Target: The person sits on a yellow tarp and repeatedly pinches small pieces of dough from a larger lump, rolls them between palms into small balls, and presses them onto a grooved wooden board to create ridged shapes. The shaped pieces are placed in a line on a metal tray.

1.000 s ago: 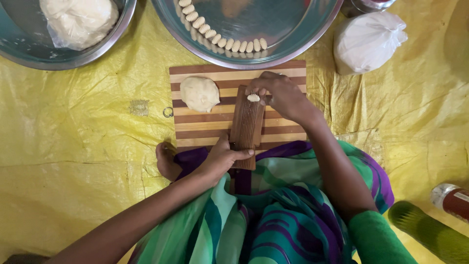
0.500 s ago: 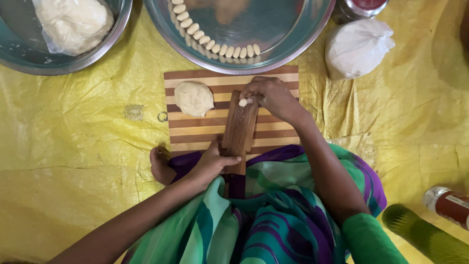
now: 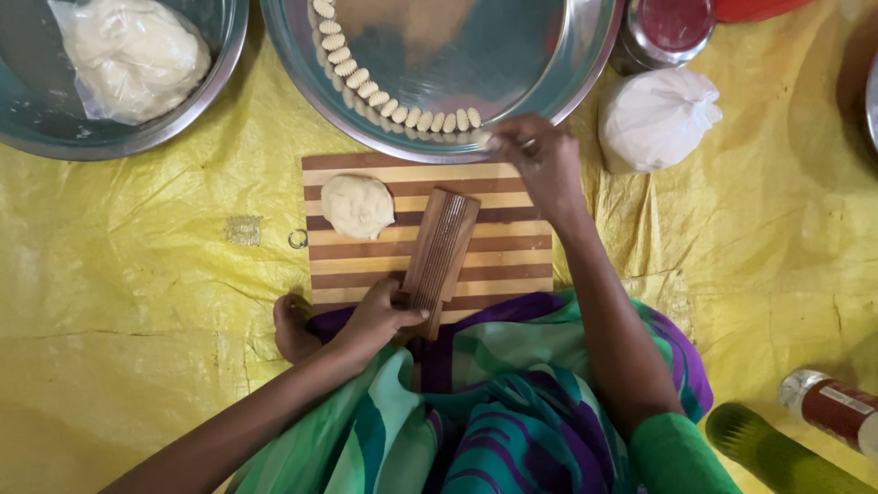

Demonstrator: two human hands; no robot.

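Ridged wooden paddle [image 3: 440, 249] lies tilted on the striped cutting board [image 3: 512, 247], its near end gripped by the left hand [image 3: 380, 316]. Right hand [image 3: 540, 160], fingers pinched at the steel tray's rim [image 3: 585, 87], touches the row of shaped dough pieces [image 3: 393, 105]. Dough ball [image 3: 357, 206] sits just left of the paddle, with bare board to the right.

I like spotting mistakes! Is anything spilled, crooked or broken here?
Nothing is spilled or broken. The ridged wooden paddle lies slanted across the striped cutting board, steadied by the left hand. A small metal ring sits alone on the yellow sheet.
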